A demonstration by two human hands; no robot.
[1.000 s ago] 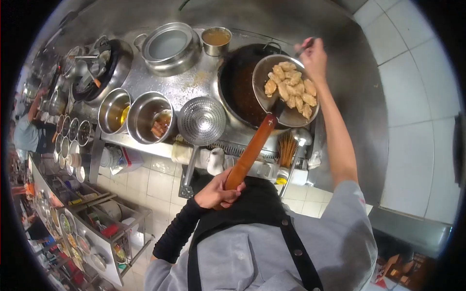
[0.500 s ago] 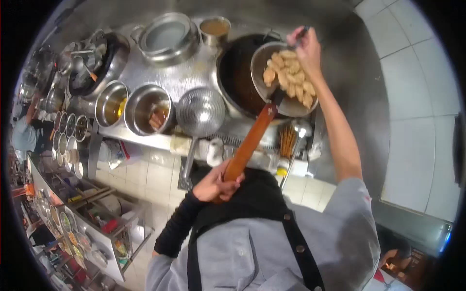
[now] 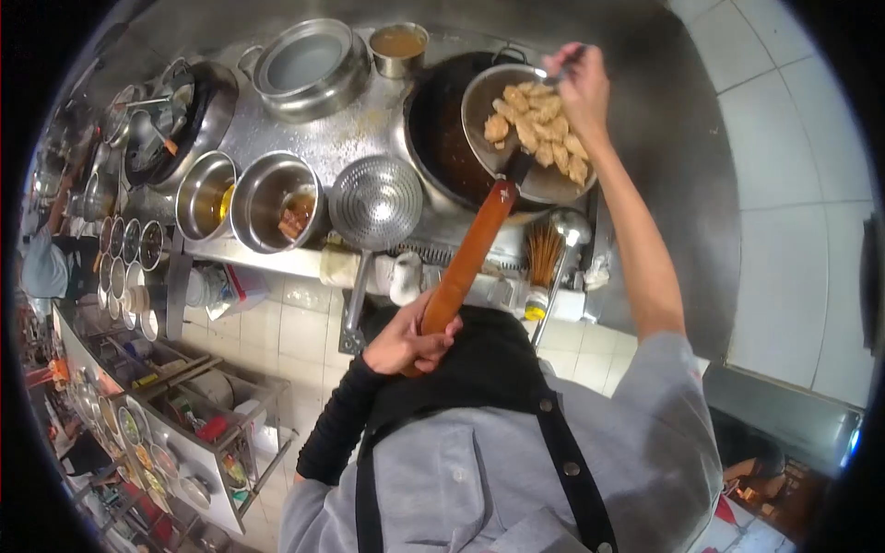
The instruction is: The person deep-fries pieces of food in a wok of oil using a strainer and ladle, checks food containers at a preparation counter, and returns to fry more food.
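My left hand is wrapped round the wooden handle of a metal pan. Several pale brown pieces of food lie in the pan, which is tilted over the right part of a large dark wok with dark liquid in it. Above the pan's right rim, my right hand is closed on a dark handle; the rest of that tool is hard to make out.
A perforated ladle, two steel pots, a lidded pot and a container of brown liquid stand left of the wok. A bamboo brush is below it. Another person is at far left.
The pan has moved slightly left, and the food pieces in it have shifted. My right hand has stayed over the pan's right side. The whole view has shifted slightly.
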